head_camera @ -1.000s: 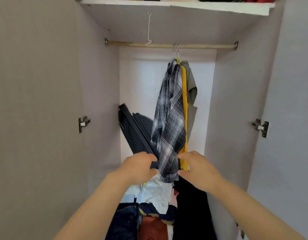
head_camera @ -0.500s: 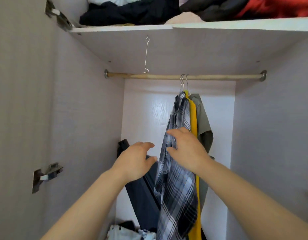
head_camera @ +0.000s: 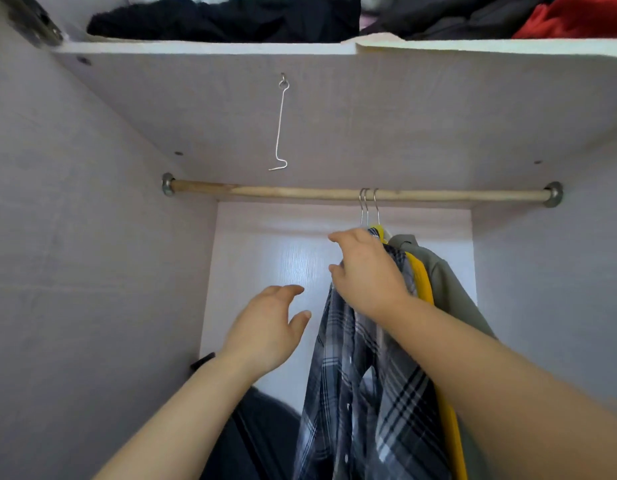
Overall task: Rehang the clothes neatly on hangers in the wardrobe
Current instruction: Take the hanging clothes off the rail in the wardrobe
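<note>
A wooden rail [head_camera: 300,192] spans the wardrobe. Three wire hanger hooks [head_camera: 367,206] hang on it right of centre. They carry a grey plaid shirt [head_camera: 362,393], a yellow garment [head_camera: 419,282] and an olive shirt [head_camera: 449,282] side by side. My right hand [head_camera: 366,271] is raised at the plaid shirt's collar and shoulder, fingers curled on the fabric just under the hooks. My left hand [head_camera: 269,330] hovers left of the shirt with relaxed fingers, holding nothing.
A loose wire hook [head_camera: 280,126] dangles from the shelf underside above the rail. Folded dark and red clothes [head_camera: 231,19] lie on the top shelf. A dark bag [head_camera: 258,438] leans at the bottom. The rail's left half is bare.
The view tilted upward. My right hand rose from the plaid shirt's hem to its collar near the hooks. My left hand let go of the hem and lifted beside the shirt.
</note>
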The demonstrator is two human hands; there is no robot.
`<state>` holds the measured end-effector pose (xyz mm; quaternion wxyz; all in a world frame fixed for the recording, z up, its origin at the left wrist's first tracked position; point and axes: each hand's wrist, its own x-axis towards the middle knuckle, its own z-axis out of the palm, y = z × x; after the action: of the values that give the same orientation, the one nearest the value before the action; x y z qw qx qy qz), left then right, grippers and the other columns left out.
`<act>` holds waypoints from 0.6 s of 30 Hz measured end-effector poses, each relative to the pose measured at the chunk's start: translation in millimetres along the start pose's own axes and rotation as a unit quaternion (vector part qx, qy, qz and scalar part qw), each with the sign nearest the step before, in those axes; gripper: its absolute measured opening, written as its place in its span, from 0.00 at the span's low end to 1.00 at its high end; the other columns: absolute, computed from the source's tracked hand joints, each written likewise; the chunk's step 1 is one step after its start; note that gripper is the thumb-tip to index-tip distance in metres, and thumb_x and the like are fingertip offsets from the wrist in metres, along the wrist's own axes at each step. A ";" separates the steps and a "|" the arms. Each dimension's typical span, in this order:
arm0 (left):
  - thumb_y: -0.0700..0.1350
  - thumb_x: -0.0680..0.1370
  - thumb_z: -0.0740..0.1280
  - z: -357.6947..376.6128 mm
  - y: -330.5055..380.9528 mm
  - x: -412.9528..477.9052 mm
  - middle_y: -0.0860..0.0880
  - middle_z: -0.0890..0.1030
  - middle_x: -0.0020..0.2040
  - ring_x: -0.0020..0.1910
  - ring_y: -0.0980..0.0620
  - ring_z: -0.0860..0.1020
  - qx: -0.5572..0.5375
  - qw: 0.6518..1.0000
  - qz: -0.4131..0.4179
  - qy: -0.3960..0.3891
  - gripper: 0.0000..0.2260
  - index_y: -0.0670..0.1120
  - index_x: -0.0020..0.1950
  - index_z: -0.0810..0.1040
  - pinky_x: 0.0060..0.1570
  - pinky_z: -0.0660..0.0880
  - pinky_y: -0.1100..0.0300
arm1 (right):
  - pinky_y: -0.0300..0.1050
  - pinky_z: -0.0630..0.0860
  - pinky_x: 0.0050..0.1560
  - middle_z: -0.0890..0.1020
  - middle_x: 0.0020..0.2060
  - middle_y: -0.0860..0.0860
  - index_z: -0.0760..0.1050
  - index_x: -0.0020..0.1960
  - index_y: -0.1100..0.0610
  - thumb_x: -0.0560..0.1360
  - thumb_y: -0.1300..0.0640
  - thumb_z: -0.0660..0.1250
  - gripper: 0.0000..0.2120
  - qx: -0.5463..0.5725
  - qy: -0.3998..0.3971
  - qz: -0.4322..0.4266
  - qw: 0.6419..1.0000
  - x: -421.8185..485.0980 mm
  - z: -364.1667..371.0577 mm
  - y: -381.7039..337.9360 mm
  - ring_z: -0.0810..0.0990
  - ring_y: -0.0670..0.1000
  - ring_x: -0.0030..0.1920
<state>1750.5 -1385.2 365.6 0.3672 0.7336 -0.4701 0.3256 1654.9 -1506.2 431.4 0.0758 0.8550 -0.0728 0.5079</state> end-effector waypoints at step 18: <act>0.51 0.77 0.62 51.3 -32.0 96.8 0.51 0.70 0.68 0.67 0.53 0.66 0.022 0.994 0.079 0.078 0.22 0.50 0.71 0.64 0.62 0.59 0.66 | 0.50 0.67 0.60 0.77 0.59 0.53 0.72 0.65 0.55 0.76 0.51 0.64 0.19 -0.095 0.119 0.012 0.988 66.9 43.0 127.6 0.72 0.55 0.60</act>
<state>1820.6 -1462.9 411.2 0.3597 0.6741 -0.4894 0.4203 1697.8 -1642.9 477.0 0.1584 0.7765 -0.1211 0.5977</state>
